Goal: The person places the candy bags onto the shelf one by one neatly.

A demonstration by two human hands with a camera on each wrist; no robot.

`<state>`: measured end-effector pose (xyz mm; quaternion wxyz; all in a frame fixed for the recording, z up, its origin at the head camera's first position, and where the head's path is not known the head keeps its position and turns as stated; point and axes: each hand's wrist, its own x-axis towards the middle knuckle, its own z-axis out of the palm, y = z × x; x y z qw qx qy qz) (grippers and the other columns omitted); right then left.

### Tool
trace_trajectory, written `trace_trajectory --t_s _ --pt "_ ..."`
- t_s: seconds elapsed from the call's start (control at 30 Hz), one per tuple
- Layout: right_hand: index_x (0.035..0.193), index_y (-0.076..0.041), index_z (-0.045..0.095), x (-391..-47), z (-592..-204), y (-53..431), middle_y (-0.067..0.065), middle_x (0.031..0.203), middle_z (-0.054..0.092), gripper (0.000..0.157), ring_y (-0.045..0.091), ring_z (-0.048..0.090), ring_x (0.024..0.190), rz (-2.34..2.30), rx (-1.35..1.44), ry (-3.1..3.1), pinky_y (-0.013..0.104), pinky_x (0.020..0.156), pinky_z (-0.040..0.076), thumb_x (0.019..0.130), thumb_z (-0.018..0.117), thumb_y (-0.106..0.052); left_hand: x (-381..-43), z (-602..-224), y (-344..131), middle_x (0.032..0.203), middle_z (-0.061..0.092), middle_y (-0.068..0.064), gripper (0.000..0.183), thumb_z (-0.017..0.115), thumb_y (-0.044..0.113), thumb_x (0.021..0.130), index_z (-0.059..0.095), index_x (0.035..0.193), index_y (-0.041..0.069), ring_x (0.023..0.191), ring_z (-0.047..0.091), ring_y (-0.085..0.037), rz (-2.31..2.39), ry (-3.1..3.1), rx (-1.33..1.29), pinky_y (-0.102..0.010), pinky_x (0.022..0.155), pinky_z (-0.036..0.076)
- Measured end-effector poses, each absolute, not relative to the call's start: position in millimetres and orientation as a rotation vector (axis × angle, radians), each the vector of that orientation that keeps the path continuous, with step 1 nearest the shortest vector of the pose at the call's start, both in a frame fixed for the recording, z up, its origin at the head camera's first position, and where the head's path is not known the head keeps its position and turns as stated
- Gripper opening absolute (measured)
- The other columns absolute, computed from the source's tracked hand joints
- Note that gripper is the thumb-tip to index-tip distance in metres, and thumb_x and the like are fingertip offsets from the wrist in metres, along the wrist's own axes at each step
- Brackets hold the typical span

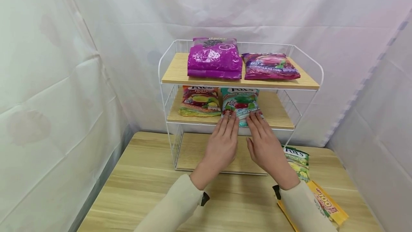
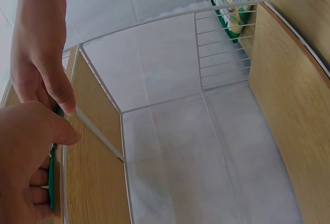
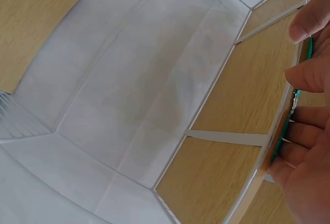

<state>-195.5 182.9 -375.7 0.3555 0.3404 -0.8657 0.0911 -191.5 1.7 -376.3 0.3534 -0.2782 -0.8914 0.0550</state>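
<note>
A teal Fox's candy bag (image 1: 240, 100) lies on the middle shelf (image 1: 273, 108) of a white wire rack. My left hand (image 1: 223, 144) rests straight fingers on the bag's front left part. On its front right part lie the straight fingers of my right hand (image 1: 265, 146). Both wrist views look from below the shelf; there the left hand (image 2: 26, 157) and right hand (image 3: 309, 147) meet the bag's green edge (image 3: 281, 136) at the board's rim. Left of the teal bag sits a red-orange Fox's fruits bag (image 1: 200, 101).
The top shelf (image 1: 175, 69) holds a purple grape candy bag (image 1: 214, 58) and a magenta Fox's bag (image 1: 269, 66). Right of the rack, a green Fox's bag (image 1: 297, 162) and a yellow bag (image 1: 328, 205) lie on the wooden table (image 1: 128, 189), partly behind my right arm. White cloth (image 1: 128, 10) hangs around.
</note>
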Motion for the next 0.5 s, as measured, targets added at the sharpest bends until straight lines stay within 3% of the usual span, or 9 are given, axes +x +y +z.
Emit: trace_trajectory --t_s 0.5 --pt "0.14 0.012 0.036 -200.2 -374.9 181.0 0.03 0.144 0.035 0.07 0.043 0.031 0.135 0.183 0.826 -2.294 0.052 0.11 0.027 0.081 0.067 -0.009 -196.3 -373.5 10.1 0.146 0.039 -0.021 0.066 0.062 0.032 0.088 0.043 0.139 -0.005 0.135 0.036 -0.033 0.15 -2.288 -0.639 -0.04 0.112 0.028"
